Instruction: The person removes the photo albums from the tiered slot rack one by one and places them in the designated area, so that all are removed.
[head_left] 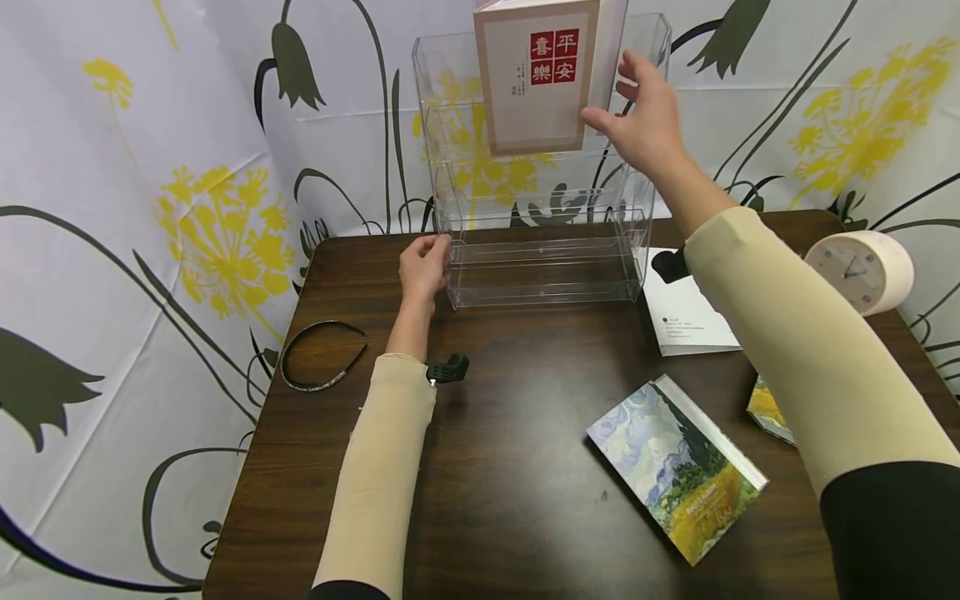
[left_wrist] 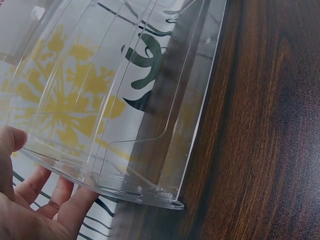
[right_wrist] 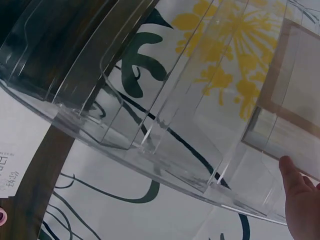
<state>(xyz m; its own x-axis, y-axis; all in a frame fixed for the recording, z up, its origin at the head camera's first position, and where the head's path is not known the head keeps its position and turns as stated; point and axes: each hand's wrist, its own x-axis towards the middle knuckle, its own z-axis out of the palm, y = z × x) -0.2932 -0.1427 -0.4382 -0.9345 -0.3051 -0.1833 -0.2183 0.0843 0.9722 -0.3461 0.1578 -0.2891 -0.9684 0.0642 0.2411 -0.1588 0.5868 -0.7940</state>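
Note:
A clear plastic tiered rack (head_left: 542, 293) stands upright at the back of the dark wooden table. In its upper part sits a beige book (head_left: 517, 108) with red squares of characters on the cover. My left hand (head_left: 425, 267) grips the rack's lower left side; in the left wrist view, thumb and fingers lie about its clear edge (left_wrist: 150, 195). Up at the book's right side is my right hand (head_left: 645, 117), fingers spread and thumb at the book's edge. The right wrist view shows that thumb against the book's border (right_wrist: 295, 117), with most of the hand cut off.
A photo album (head_left: 667, 467) with a painted landscape lies right of centre. Beside the rack's right foot is a white booklet (head_left: 682, 312). My right sleeve partly covers another album (head_left: 771, 410). A round clock (head_left: 855, 271) stands far right, a headband (head_left: 287, 371) lies left.

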